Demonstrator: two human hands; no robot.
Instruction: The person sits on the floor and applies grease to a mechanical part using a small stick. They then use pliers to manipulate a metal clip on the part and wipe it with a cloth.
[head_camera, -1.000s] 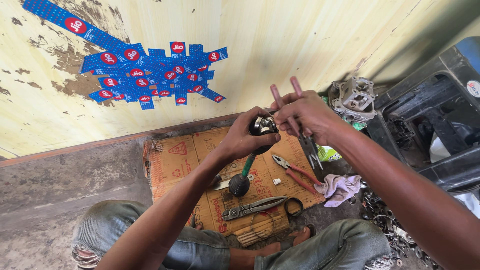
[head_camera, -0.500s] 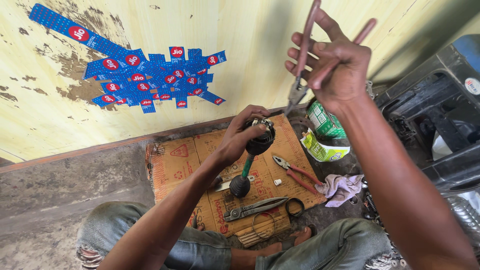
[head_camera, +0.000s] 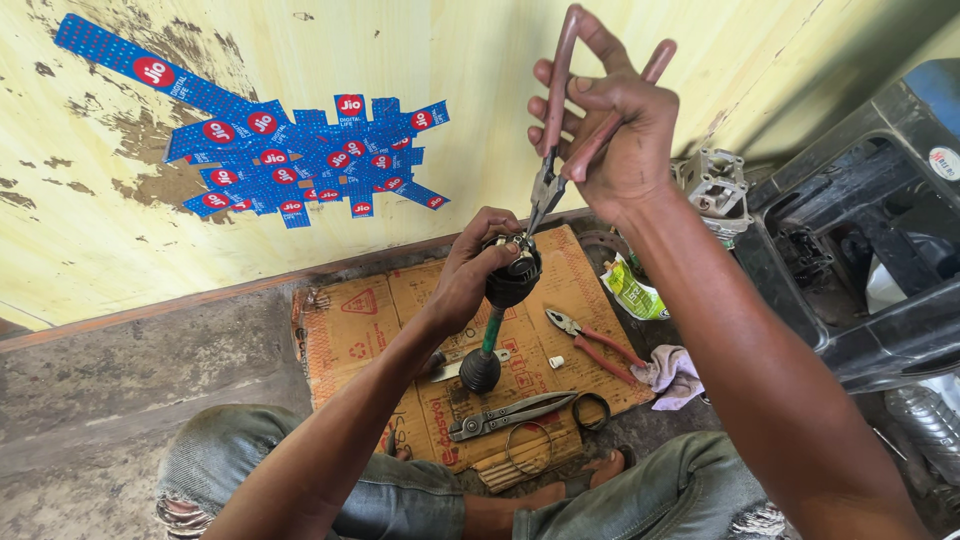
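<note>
So the left hand (head_camera: 478, 270) is wrapped tight around the top of a drive shaft (head_camera: 497, 318), the black rubber boot end up and the other dark boot resting on the cardboard (head_camera: 350, 320) at about 6 o'clock from the hand. The right hand (head_camera: 610, 140) is up at 1 o'clock, squeezing the red-handled pliers (head_camera: 560, 150); their nose comes down onto the metal bit at the boot's top.

My take on doing this well: keep the shaft dead upright and pinned against the floor, bite square with the plier tips, and pull in line rather than twisting, or they'll slip off.

Hard to tell what the tips actually pinch, clamp or ring, it's tiny and half behind the fingers. On the mat at 4 o'clock lie a second pair of red pliers (head_camera: 598, 344) and a rag (head_camera: 672, 372), with metal snips (head_camera: 512, 413) and a wire ring at 6. The black crate (head_camera: 860, 250) at 3 o'clock runs out of view.
</note>
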